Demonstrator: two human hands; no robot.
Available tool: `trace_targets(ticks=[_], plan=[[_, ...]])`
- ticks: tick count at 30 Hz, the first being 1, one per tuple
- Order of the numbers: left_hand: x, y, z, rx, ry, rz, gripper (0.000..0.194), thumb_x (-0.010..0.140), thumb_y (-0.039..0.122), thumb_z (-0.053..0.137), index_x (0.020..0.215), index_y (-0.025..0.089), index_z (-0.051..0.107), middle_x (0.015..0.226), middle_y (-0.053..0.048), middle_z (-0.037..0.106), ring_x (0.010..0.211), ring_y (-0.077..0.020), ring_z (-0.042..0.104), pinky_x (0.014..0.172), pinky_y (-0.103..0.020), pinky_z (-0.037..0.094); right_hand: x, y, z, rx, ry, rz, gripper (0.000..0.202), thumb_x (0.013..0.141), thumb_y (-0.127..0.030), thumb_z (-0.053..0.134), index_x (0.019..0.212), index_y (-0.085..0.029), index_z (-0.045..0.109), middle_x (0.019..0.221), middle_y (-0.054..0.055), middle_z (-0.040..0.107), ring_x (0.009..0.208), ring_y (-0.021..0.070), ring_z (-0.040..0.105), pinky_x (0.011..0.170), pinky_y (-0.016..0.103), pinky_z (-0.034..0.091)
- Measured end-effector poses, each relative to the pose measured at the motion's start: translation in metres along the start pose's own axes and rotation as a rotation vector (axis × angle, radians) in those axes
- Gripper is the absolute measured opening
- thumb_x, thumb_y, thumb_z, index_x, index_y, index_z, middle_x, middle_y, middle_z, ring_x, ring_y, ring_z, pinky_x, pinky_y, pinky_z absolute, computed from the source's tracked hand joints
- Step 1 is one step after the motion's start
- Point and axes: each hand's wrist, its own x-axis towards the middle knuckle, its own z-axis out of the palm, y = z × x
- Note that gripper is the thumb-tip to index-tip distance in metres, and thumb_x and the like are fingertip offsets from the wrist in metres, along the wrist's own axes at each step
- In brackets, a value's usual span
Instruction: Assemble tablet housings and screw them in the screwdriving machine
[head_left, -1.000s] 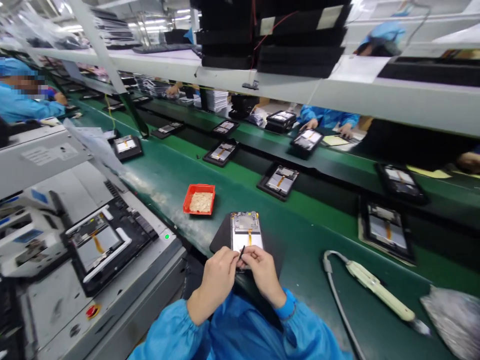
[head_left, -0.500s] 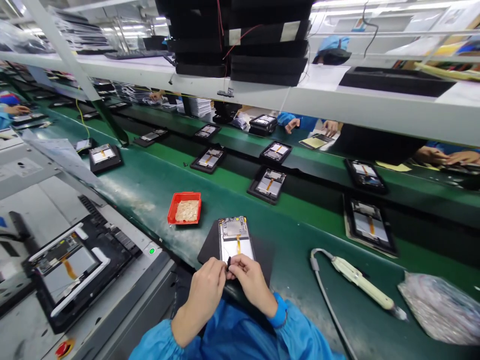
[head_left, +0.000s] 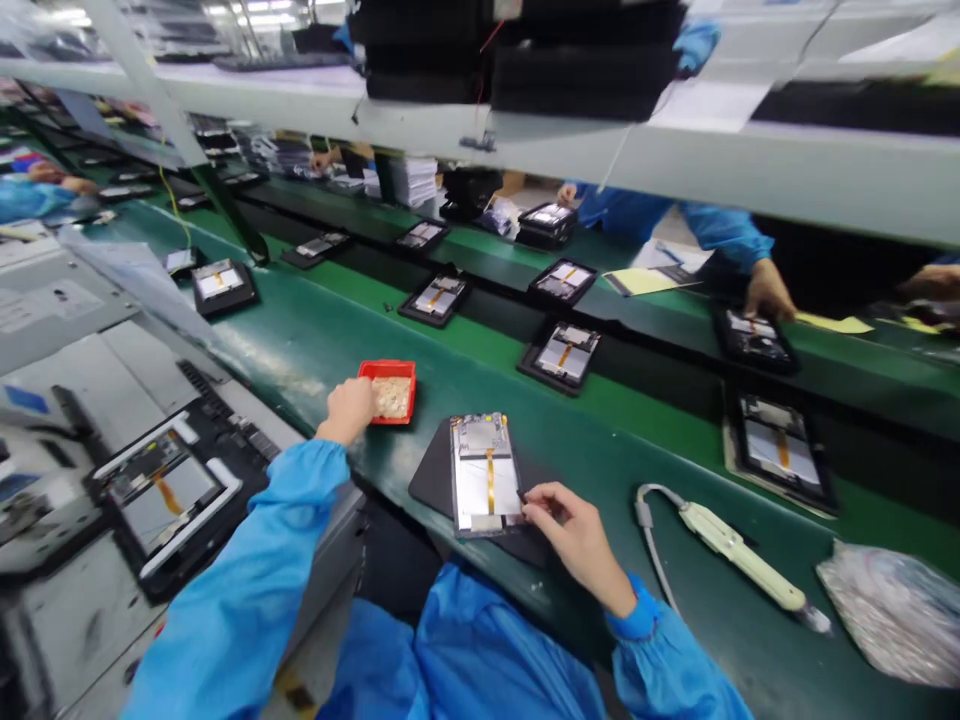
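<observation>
Glossy red plastic tray point(head_left: 386, 369), smooth green bench top point(head_left: 600, 475), matt black pad point(head_left: 433, 474).

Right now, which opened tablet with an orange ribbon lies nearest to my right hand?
The silver-white rectangular tablet on the flat black pad, beside your bare right hand; all others lie farther.

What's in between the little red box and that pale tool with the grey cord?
The head view shows the open device on a dark sheet, and the right hand.
</observation>
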Motion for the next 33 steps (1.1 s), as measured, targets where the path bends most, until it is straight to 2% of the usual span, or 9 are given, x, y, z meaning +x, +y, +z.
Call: trace_targets(ticks=[4,6,9,16,19,22,26,30,33], plan=[[-0.025,-0.004,0.008,-0.052,0.074,0.016,0.028,0.094,0.017,0.041,0.112,0.015,0.062,0.111,-0.014,0.069,0.100,-0.0265,0.064,0.085,-0.037,0.046,-0.014,0.011,0.013,-0.260,-0.063,-0.248,0.018,0.095,-0.034,0.057,0.094,-0.021,0.070,0.092,0.007,0.070,0.085,0.0197,0.064,0.079,0.033,0.051],[-0.050,-0.006,0.013,-0.179,0.175,0.059,0.028,0.092,0.014,0.042,0.108,0.017,0.064,0.112,-0.011,0.069,0.101,-0.0242,0.063,0.087,-0.035,0.046,-0.019,0.017,0.022,-0.309,-0.104,-0.366,0.021,0.098,-0.030,0.052,0.095,-0.023,0.072,0.095,0.008,0.070,0.089,0.0206,0.064,0.081,0.034,0.052],[-0.095,-0.004,0.019,-0.445,0.299,0.148,0.023,0.089,0.014,0.045,0.096,0.017,0.066,0.099,-0.008,0.071,0.093,-0.0220,0.065,0.084,-0.033,0.047,-0.020,0.025,0.031,-0.365,-0.091,-0.453,0.022,0.099,-0.027,0.051,0.097,-0.023,0.072,0.093,0.008,0.070,0.088,0.0205,0.063,0.078,0.035,0.052],[-0.184,0.022,0.038,-0.728,0.196,0.217,0.024,0.093,0.014,0.043,0.092,0.019,0.066,0.088,-0.004,0.068,0.084,-0.0179,0.064,0.079,-0.030,0.049,-0.016,0.035,0.043,-0.422,-0.068,-0.505,0.021,0.099,-0.024,0.052,0.097,-0.021,0.073,0.092,0.007,0.069,0.086,0.0188,0.061,0.078,0.033,0.050],[-0.210,0.037,0.050,-0.747,0.128,0.374,0.028,0.094,0.010,0.041,0.098,0.018,0.067,0.095,-0.007,0.068,0.093,-0.0194,0.062,0.085,-0.033,0.049,-0.017,0.037,0.046,-0.467,-0.052,-0.513,0.022,0.099,-0.025,0.052,0.096,-0.020,0.073,0.090,0.007,0.069,0.084,0.0187,0.060,0.077,0.033,0.049],[-0.227,0.050,0.063,-0.643,0.032,0.585,0.035,0.093,0.007,0.039,0.112,0.017,0.067,0.109,-0.011,0.067,0.102,-0.0225,0.059,0.090,-0.038,0.048,-0.018,0.040,0.046,-0.490,-0.038,-0.516,0.024,0.100,-0.026,0.050,0.097,-0.020,0.073,0.090,0.008,0.068,0.084,0.0187,0.059,0.077,0.033,0.048],[-0.236,0.062,0.074,-0.484,-0.040,0.711,0.042,0.093,0.008,0.040,0.129,0.018,0.060,0.116,-0.012,0.065,0.106,-0.0240,0.056,0.091,-0.041,0.048,-0.017,0.046,0.046,-0.520,-0.049,-0.534,0.024,0.100,-0.025,0.049,0.099,-0.020,0.072,0.090,0.008,0.067,0.084,0.0189,0.057,0.076,0.033,0.046],[-0.241,0.068,0.082,-0.299,-0.022,0.790,0.048,0.091,0.008,0.045,0.136,0.017,0.055,0.124,-0.013,0.063,0.111,-0.0269,0.055,0.092,-0.043,0.046,-0.021,0.045,0.045,-0.629,-0.049,-0.569,0.024,0.100,-0.022,0.048,0.100,-0.019,0.072,0.092,0.009,0.065,0.085,0.0194,0.054,0.075,0.033,0.043],[-0.245,0.067,0.092,-0.214,0.049,0.822,0.051,0.088,0.006,0.044,0.137,0.015,0.055,0.126,-0.013,0.064,0.113,-0.0284,0.055,0.094,-0.045,0.043,-0.029,0.041,0.042,-0.746,-0.034,-0.585,0.025,0.099,-0.019,0.047,0.105,-0.018,0.071,0.095,0.010,0.063,0.086,0.0201,0.051,0.074,0.033,0.039]])
